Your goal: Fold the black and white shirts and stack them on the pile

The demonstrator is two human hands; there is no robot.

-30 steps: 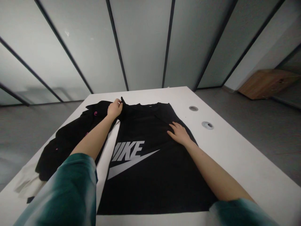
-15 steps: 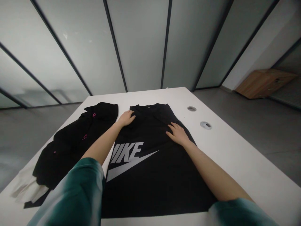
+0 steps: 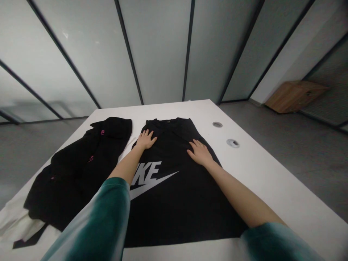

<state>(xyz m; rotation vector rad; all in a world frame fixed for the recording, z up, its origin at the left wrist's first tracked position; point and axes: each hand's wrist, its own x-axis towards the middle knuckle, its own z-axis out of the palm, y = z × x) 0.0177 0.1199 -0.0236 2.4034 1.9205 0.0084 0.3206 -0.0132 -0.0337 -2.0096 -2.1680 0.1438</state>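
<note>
A black T-shirt with a large pale NIKE print lies spread flat, its collar at the far end. My left hand rests on its upper left part, fingers spread and palm down. On the upper right part lies my right hand, also flat with fingers stretched out. No sleeves stick out to the sides of the shirt. My left forearm covers the first letters of the print.
Left of the shirt lies a heap of dark clothing with pink marks, above white cloth. The white table has two round cable grommets at right. Frosted glass panels and a wooden cabinet stand beyond.
My left hand has shifted from the shirt's left edge slightly inward and its fingers have spread. My right hand stays on the shirt. The whole view has moved a little.
</note>
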